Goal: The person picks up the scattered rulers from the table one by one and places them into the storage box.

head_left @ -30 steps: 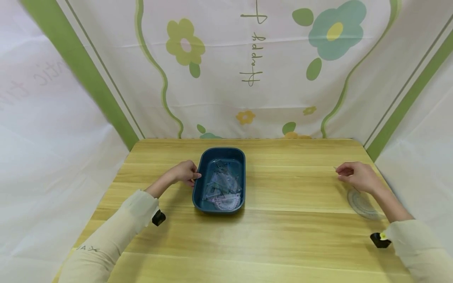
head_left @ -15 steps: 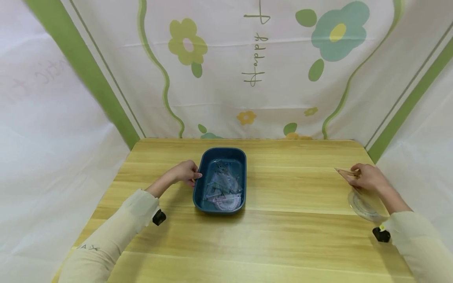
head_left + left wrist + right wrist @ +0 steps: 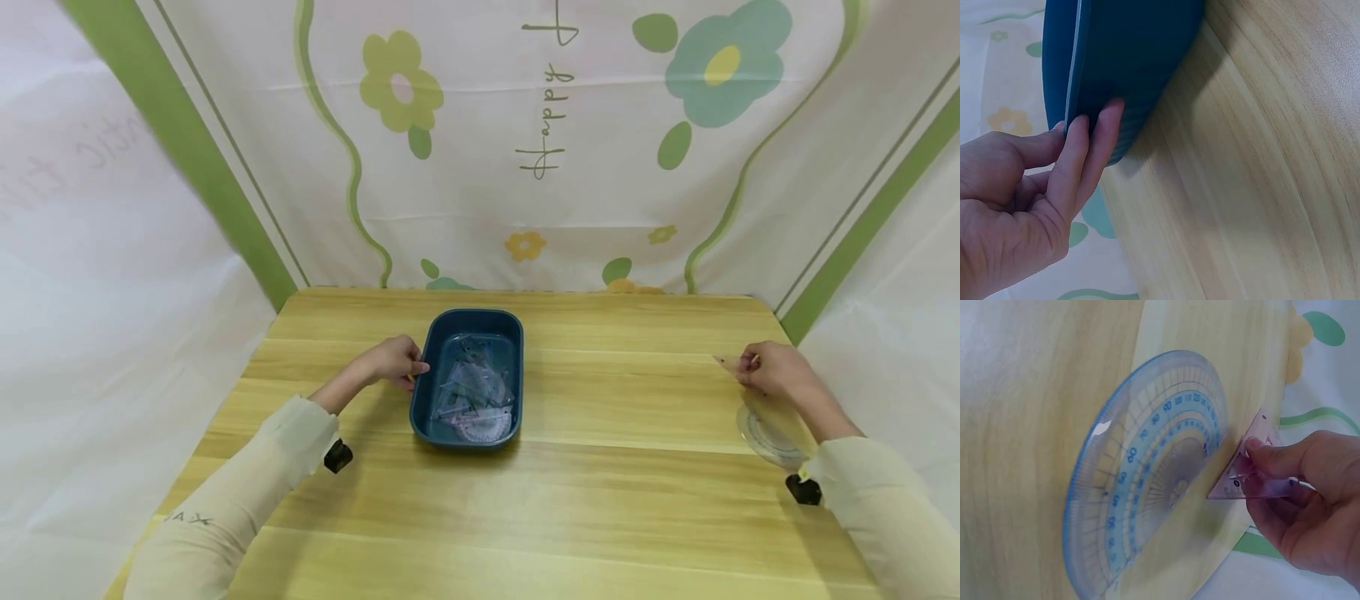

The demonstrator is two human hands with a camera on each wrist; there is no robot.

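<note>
My left hand (image 3: 393, 360) pinches the left rim of a dark blue tray (image 3: 1141, 56), thumb on the inside and fingers against the outer wall. Several clear protractors and set squares (image 3: 472, 392) lie in a heap in the tray. Over at the right side of the table, my right hand (image 3: 780, 368) holds a small pinkish transparent set square (image 3: 1232, 485) between thumb and fingers, lifted above the wood. Just in front of that hand lies a clear protractor (image 3: 1122, 481) with a blue scale, flat on the table.
The wooden table (image 3: 600, 500) has its right edge close to the right hand. A white curtain (image 3: 465, 150) with flowers hangs behind the table, and white cloth sides stand left and right. A black wrist camera (image 3: 804, 490) sits beside the protractor.
My right hand has shifted slightly right and turned, bringing the set square into clearer view in its grip. The left hand and tray hold their place.
</note>
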